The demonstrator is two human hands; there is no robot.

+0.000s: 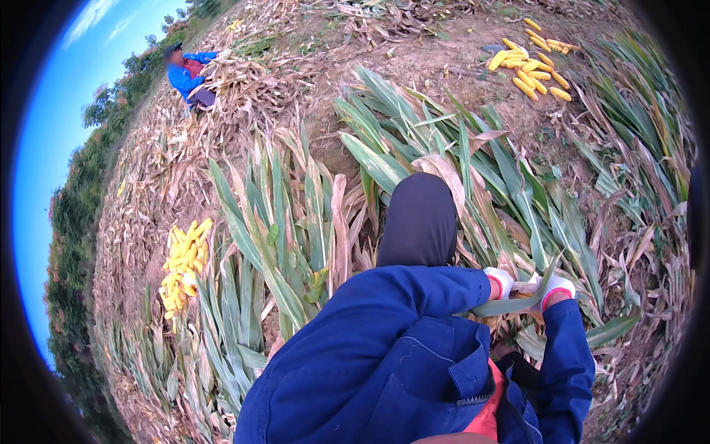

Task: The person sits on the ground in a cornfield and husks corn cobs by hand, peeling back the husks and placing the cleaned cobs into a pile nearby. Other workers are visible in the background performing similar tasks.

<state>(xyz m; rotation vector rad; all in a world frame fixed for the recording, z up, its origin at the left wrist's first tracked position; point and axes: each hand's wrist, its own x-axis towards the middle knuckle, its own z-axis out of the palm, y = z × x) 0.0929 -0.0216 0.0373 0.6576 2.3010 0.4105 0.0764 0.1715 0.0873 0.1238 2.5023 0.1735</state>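
Observation:
My left hand [500, 281] and my right hand [557, 287] wear white knit gloves with pink-red cuffs. They are close together, low over the cut corn stalks [518, 191], to the right of my dark-trousered knee [421, 222]. Both hands grip a pale corn husk [523, 287]; a little orange-yellow shows under it, and how much of an ear is inside cannot be made out. A long green corn leaf [507, 306] crosses just below the gloves. My fingers are largely hidden by the husk and the glove backs.
Bare yellow corn ears [527, 69] lie on soil at the upper right. Another heap of ears [184, 266] is at the left. A person in a blue jacket [186, 77] sits among dry stalks [244, 83] at the upper left. More green stalks [638, 105] line the right edge.

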